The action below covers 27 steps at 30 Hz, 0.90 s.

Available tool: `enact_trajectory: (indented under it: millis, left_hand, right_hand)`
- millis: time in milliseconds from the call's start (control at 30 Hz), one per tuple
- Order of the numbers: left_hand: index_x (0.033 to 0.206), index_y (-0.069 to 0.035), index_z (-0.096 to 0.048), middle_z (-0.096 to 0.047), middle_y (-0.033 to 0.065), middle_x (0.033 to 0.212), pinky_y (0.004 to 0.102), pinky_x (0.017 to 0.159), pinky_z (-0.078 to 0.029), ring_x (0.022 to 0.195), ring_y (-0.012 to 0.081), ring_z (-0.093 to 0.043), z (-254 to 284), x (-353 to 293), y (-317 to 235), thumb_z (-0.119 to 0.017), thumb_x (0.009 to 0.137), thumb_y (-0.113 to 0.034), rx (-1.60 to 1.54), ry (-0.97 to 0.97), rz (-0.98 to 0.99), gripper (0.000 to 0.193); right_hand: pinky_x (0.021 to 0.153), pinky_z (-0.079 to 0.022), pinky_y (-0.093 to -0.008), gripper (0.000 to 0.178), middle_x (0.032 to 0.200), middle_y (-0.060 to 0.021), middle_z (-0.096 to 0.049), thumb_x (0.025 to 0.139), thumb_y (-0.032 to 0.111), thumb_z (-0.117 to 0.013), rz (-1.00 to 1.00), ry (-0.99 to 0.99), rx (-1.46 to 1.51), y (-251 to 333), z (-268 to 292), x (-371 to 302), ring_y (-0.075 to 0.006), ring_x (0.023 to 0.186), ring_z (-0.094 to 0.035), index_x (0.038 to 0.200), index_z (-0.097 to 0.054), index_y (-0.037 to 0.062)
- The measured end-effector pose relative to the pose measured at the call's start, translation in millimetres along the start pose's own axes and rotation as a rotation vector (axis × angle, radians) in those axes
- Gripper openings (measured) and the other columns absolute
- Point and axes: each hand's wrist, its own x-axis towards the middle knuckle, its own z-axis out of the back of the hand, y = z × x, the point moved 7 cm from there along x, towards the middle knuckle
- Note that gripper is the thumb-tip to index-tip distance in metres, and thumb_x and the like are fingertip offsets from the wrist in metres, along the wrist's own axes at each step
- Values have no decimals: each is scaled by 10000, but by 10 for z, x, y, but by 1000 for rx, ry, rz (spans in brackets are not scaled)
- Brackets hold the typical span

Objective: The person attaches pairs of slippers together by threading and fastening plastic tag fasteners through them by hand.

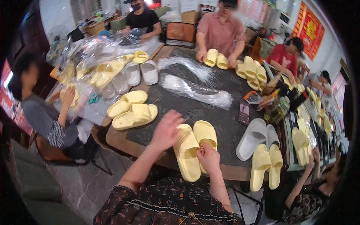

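Desk (228, 131): largest item, dark top; crowded near its front edge, so a slide pushed toward the wearer could drop.

Two clear plastic bundles: near one (198, 92), far one (187, 65); both lie loose across the middle of the desk; a sweep of the left forearm could scatter them, cause being thin, slippery-looking film.

Grey slide (252, 138), at right, just beside the yellow right-hand pair (260, 168); the heels of that pair appear to reach past the desk edge; a bump from the right elbow could tip them off; the yellow left-hand pair (135, 116) sits farther in, looks safer; all the yellow slides look alike, so a left and a right could be mismatched if pairs drift together.

Pair in work, front centre, between the hands: yellow left slide (188, 165) overlapping the desk's near edge, yellow right slide (205, 129) beside it, toe farther in; heel of the left one seems unsupported, cannot tell if lifted; if let go, it could tilt downward.

Left hand (167, 129): grip wide, fingers spread beside the left slide's toe; contact cannot be told; little restraint there, so the slide could swivel.

Right hand (207, 157): grip narrow, fingertips pinched at the inner strap edges; anything tiny between them cannot be made out; such a small hold could slip under a pull, or crease the strap.
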Motion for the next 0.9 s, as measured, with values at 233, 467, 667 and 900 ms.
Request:
enact_trajectory:
  millis: [233, 467, 667, 900]
  left_hand:
    - [1319, 63, -429, -433, 273, 1355, 444, 1104, -291, 1293, 421, -363, 1074, -701, 1971, -636, 740, -102, 418, -20, 742, 636]
    - [1325, 47, -443, -511, 311, 1249, 482, 989, -398, 1152, 440, -490, 868, -804, 2659, -648, 744, -189, 296, 195, 674, 660]
    - [991, 3, -621, -639, 245, 951, 485, 784, -485, 894, 415, -614, 798, -577, 2263, -635, 764, -146, 625, 179, 734, 271]
    - [774, 34, -660, -650, 173, 718, 384, 638, -495, 666, 288, -643, 260, -451, 1220, -738, 716, -309, 93, 329, 744, 356]
  right_hand:
    - [551, -503, -390, 157, 638, -99, -615, 794, 199, -644, 69, -90, 51, 113, 146, 28, -286, 594, -630, 859, -615, 59]
    - [558, -484, -375, 167, 676, -123, -622, 771, 175, -665, -135, -409, 37, -139, 1278, -70, -297, 628, -636, 888, -633, 60]
    - [653, -488, -417, 188, 771, -122, -645, 807, 164, -633, -400, -872, -440, -948, 2658, -321, -313, 724, -633, 971, -631, 73]
    - [735, -491, -448, 328, 939, -183, -670, 829, 275, -639, -694, -689, -469, -2073, 2997, -243, -347, 858, -643, 1051, -622, 34]
